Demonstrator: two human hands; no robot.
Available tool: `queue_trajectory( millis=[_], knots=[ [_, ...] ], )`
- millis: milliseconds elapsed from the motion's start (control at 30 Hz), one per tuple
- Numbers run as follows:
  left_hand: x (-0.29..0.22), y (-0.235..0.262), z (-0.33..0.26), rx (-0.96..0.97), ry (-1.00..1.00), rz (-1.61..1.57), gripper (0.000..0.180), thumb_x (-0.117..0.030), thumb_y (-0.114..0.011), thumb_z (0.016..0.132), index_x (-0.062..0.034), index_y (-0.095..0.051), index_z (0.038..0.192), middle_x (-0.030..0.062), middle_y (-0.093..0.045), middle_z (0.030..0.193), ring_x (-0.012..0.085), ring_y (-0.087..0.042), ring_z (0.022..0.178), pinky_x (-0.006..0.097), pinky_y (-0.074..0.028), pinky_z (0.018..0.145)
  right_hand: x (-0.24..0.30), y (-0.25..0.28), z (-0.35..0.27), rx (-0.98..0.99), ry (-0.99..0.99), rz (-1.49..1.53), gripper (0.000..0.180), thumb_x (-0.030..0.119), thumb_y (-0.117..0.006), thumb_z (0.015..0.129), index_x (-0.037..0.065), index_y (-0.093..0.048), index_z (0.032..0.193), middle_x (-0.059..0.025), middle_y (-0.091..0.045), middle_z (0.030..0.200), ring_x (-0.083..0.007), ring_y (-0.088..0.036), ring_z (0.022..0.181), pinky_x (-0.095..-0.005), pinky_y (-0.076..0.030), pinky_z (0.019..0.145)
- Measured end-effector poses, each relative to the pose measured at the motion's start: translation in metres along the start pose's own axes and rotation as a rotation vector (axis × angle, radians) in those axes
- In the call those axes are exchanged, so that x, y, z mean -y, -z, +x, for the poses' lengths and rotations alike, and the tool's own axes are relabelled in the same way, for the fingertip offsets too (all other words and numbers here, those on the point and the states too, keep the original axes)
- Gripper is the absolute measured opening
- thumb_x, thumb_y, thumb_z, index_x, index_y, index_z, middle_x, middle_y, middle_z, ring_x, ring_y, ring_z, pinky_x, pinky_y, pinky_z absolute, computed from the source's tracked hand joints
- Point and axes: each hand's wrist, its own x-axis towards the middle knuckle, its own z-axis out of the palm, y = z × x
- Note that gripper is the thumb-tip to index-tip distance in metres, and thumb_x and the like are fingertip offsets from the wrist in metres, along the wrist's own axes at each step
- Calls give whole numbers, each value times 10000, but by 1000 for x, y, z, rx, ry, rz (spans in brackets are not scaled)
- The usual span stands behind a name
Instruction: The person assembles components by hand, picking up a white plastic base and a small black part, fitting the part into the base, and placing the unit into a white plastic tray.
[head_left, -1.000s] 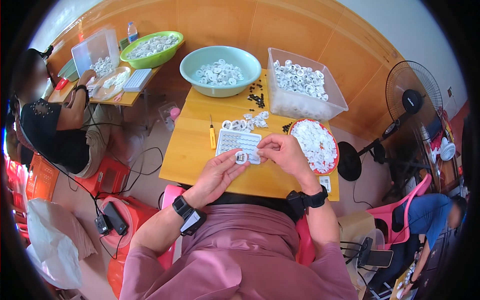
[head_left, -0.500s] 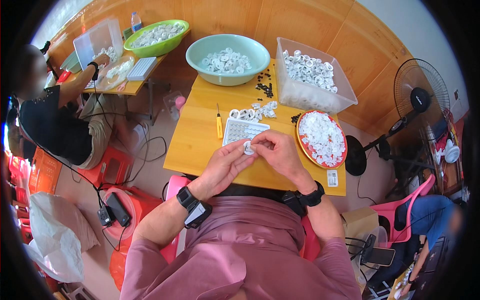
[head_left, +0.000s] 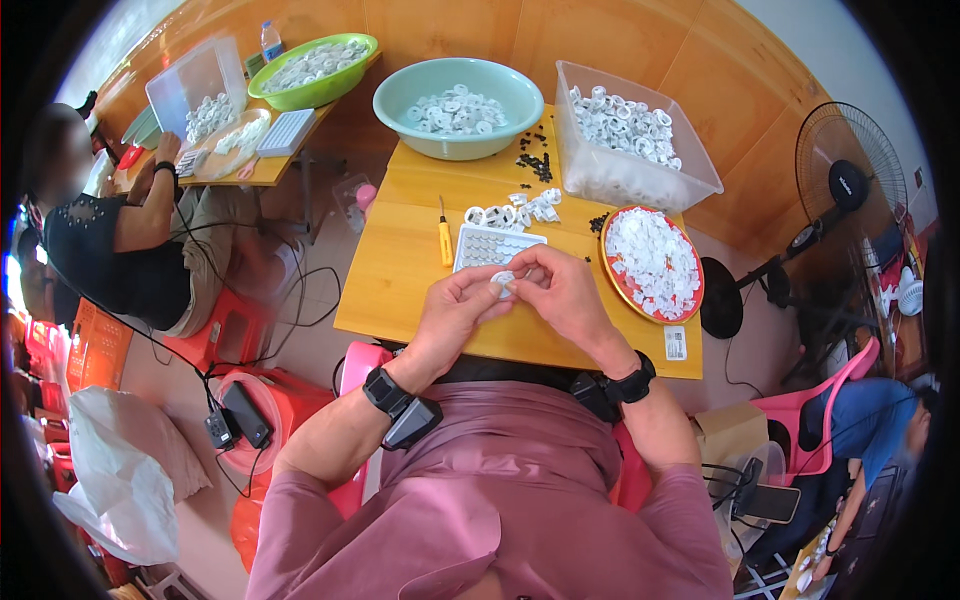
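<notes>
My left hand (head_left: 452,312) and my right hand (head_left: 558,290) meet over the near part of a wooden table (head_left: 400,270), both pinching one small white ring part (head_left: 502,280) between their fingertips. Just beyond the hands lies a white grid tray (head_left: 488,245) with rows of small sockets. A loose heap of white ring parts (head_left: 515,212) lies behind the tray. A yellow-handled tool (head_left: 445,243) lies to the tray's left. Small black pieces (head_left: 535,165) are scattered farther back.
A red plate of white parts (head_left: 650,262) sits at right, a clear bin of rings (head_left: 630,140) and a teal bowl (head_left: 458,90) at the back. Another person (head_left: 110,230) sits at a second table (head_left: 250,175) at left. A standing fan (head_left: 840,190) is at right.
Both hands have drawn closer together and now pinch the white ring part over the table's near side. The view has shifted slightly, and the person at left has leaned in.
</notes>
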Motion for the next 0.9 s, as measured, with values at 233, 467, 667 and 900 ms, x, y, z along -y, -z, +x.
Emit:
queue_trajectory(
  millis=[233, 467, 667, 900],
  knots=[
    [2, -2, 0, 7, -165, 195, 244, -49, -525, 1025, 23, -494, 1256, 156, -662, 1146, 193, -679, 1026, 296, -572, 912, -18, 5, 5, 193, -142, 279, 199, 57, -704, 862, -49, -689, 1030, -55, -716, 841, -92, -664, 742, -237, -520, 664],
    [2, -5, -2, -3, -194, 259, 198, -46, -520, 1027, 28, -500, 1210, 151, -659, 1132, 193, -675, 1019, 303, -575, 909, -14, 1, 2, 161, -84, 173, 157, 69, -695, 898, -42, -701, 1009, -17, -704, 845, -52, -635, 737, -207, -504, 662],
    [11, 1, 1, -66, -302, 283, 142, -36, -551, 1011, 43, -536, 1128, 118, -676, 1038, 151, -671, 946, 273, -575, 842, 7, -6, -3, 111, -98, 122, 148, 86, -709, 879, -35, -690, 960, -34, -720, 801, -49, -651, 731, -217, -511, 650],
    [3, -2, 3, -82, -178, 331, 145, -40, -552, 1008, 32, -558, 1133, 121, -682, 1022, 168, -681, 938, 286, -578, 872, -11, -11, -3, 44, -49, 7, 175, 117, -698, 853, -30, -681, 948, -111, -742, 788, -176, -739, 729, -279, -550, 657]
  ],
)
